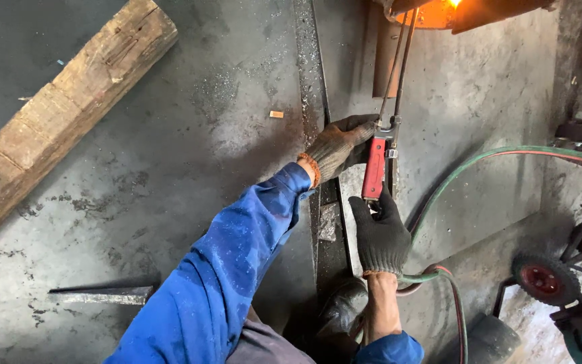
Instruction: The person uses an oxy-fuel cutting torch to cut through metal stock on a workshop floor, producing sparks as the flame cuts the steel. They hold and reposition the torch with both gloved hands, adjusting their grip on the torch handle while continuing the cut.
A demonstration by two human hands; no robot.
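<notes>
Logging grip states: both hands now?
Left hand: closed on the cutting torch near its head.
Right hand: closed on the torch's rear end.

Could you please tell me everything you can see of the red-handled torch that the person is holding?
The torch has a red handle with a metal valve block at its upper end and two thin metal tubes running up to a glowing orange flame at the top edge. It stands nearly upright in the picture, over the grey metal floor. The left hand, in a grey knit glove, grips near the valve block; the right hand, in a dark glove, holds the handle's lower end. Green and red hoses trail from below it.
</notes>
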